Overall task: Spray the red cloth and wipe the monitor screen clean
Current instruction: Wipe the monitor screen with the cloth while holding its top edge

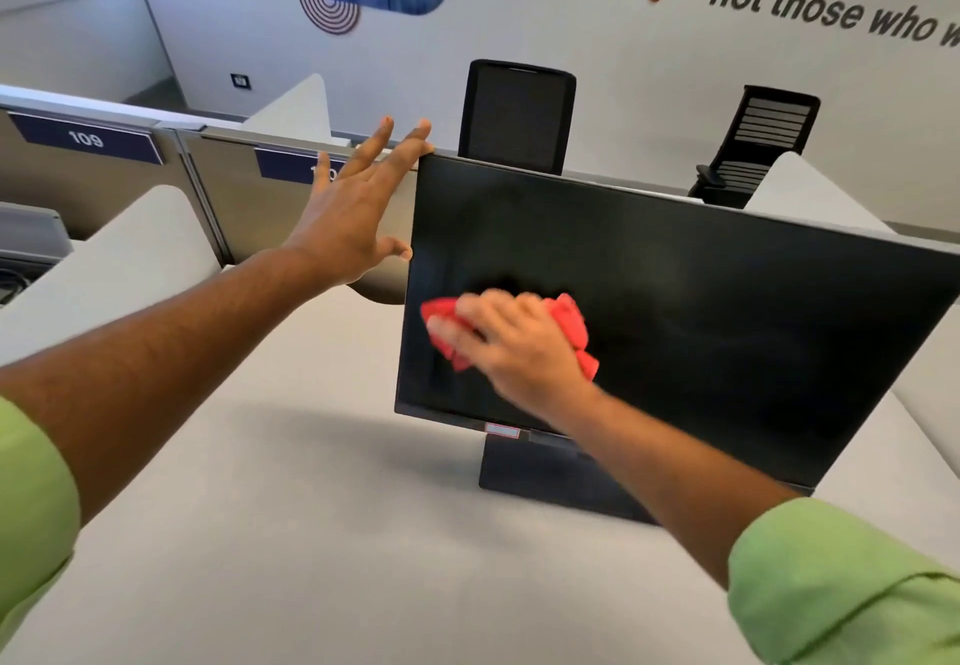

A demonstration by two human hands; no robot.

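Monitor (675, 311) stands on the bench (311, 508) toward its far right part, screen dark and tilted back a little, its flat base (545, 477) planted on the bench top. Right hand (514, 342) presses the red cloth (569, 324) against the lower-left part of the screen, palm flat over the bunched fabric, fingers closed down on it; folds of cloth stick out past the fingertips to the left and behind the wrist to the right. Hand and cloth are motion-blurred, so likely mid-stroke, wiping. Left hand (353, 207) is spread wide and empty, fingers reaching to the monitor's upper-left corner and thumb near its left edge. Judged purpose: bracing the panel so it does not swivel or tip back under the wiping pressure. Both forearms are bare, green sleeves (841, 586) pushed up near the lower edge of view. No spray bottle in view; cannot tell whether the cloth is damp. Screen's right edge is cut off by the frame, and the right forearm hides part of the bottom bezel and stand. Faint streaks show on the glass, but whether smears or reflections is unclear. Small label (501, 430) on the bottom bezel is unreadable. Behind the far bench edge: partition (104, 181) with number plates, one partly covered by the left hand, and two chair backs (517, 113).
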